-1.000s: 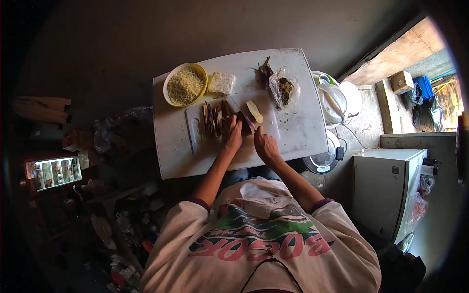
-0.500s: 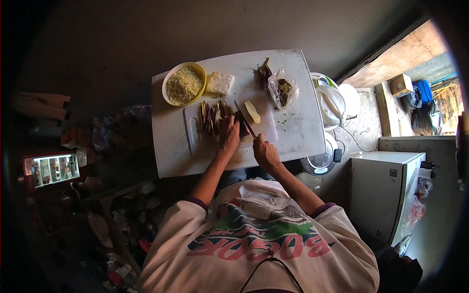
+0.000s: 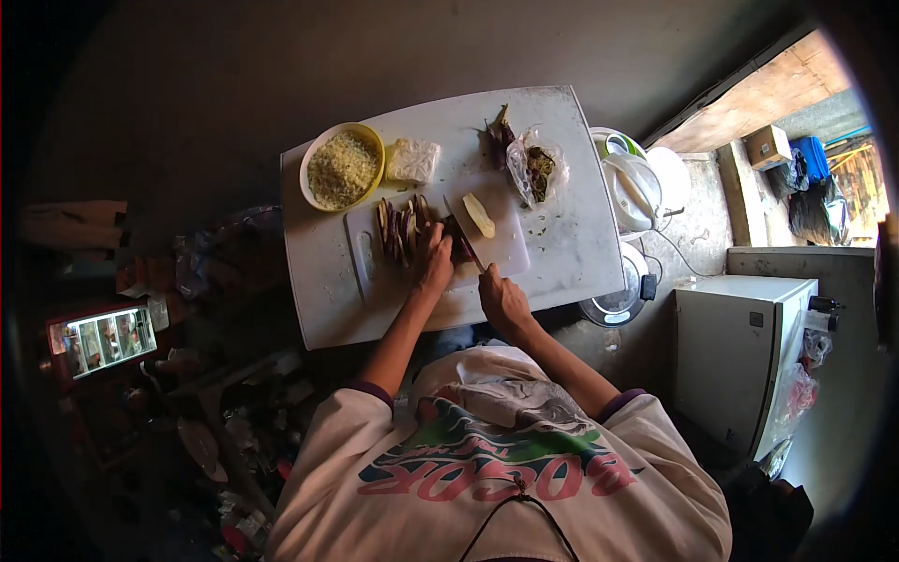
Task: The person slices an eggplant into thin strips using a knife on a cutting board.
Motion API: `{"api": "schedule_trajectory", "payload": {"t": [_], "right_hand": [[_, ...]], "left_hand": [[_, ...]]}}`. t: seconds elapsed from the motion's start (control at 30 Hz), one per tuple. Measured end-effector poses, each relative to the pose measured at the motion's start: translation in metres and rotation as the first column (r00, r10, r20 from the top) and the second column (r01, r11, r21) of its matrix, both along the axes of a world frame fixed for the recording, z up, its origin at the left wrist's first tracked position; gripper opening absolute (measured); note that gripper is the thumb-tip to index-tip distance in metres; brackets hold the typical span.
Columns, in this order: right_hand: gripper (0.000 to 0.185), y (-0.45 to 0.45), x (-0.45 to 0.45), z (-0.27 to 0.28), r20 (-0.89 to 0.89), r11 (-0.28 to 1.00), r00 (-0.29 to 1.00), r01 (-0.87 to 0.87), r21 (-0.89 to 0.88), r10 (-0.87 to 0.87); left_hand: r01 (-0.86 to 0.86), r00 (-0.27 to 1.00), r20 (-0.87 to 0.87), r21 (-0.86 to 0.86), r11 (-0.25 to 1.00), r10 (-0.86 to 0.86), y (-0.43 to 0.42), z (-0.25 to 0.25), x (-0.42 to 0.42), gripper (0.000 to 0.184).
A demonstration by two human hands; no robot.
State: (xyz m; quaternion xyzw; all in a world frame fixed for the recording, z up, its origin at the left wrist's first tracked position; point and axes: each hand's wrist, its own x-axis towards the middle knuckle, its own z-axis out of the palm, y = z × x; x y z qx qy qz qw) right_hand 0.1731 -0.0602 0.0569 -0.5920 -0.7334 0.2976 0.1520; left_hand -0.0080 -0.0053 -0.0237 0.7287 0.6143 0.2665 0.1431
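Observation:
My right hand [image 3: 504,302] is closed around the handle of a kitchen knife [image 3: 465,236], whose blade points away from me over the white cutting board [image 3: 510,251]. Under the blade lies a dark purple eggplant [image 3: 459,247], partly hidden by my fingers and the knife. My left hand [image 3: 434,262] is closed on it from the left side. Several eggplant slices [image 3: 400,232] stand in a row left of that hand. A pale cut eggplant piece [image 3: 478,216] rests flat on the board, right of the blade.
The white table [image 3: 318,281] also bears a yellow bowl [image 3: 378,150] of pale shredded food, a wrapped white block [image 3: 414,161], whole eggplants [image 3: 499,140] and a plastic bag [image 3: 540,176] with greens. White appliances [image 3: 633,192] stand beyond its right edge, near a white fridge [image 3: 721,356].
The view has shifted slightly. My hands and the knife stay at the same spot on the board, with the blade at much the same angle over the eggplant.

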Motion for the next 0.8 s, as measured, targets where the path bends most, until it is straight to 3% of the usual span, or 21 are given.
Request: {"api": "schedule_trajectory", "payload": {"t": [0.1, 0.33, 0.47, 0.57, 0.67, 0.73, 0.8], "right_hand": [[0.024, 0.002, -0.002, 0.005, -0.049, 0.993, 0.999, 0.013, -0.120, -0.019], [0.022, 0.020, -0.010, -0.005, -0.031, 0.996, 0.999, 0.026, -0.080, -0.029], [0.021, 0.030, -0.017, -0.028, -0.053, 1.000, 0.998, 0.025, 0.001, -0.025], [0.022, 0.037, -0.018, -0.021, -0.114, 0.993, 0.993, 0.007, -0.117, -0.021], [0.021, 0.033, -0.017, -0.029, -0.124, 0.999, 0.992, 0.008, -0.045, -0.013], [0.021, 0.023, -0.013, -0.021, -0.106, 0.997, 0.994, 0.003, -0.082, -0.012], [0.021, 0.014, -0.003, -0.012, -0.081, 0.994, 0.997, 0.005, -0.107, -0.014]], "left_hand": [[-0.003, 0.999, 0.053, -0.042, 0.999, 0.005, 0.000, -0.001, 0.000, 0.026], [-0.008, 0.999, -0.047, -0.006, 1.000, 0.008, -0.001, 0.004, 0.000, 0.032], [-0.015, 1.000, 0.015, -0.027, 1.000, 0.016, -0.001, 0.018, 0.002, 0.031], [-0.014, 1.000, 0.024, -0.018, 1.000, 0.014, 0.002, 0.023, 0.001, 0.029], [-0.066, 0.998, 0.025, 0.070, 0.995, 0.065, 0.000, 0.019, 0.005, 0.026], [-0.041, 0.993, -0.108, -0.026, 0.999, 0.038, 0.001, 0.037, 0.005, 0.024], [-0.048, 0.993, -0.103, 0.033, 0.998, 0.051, 0.003, 0.027, 0.007, 0.023]]}}
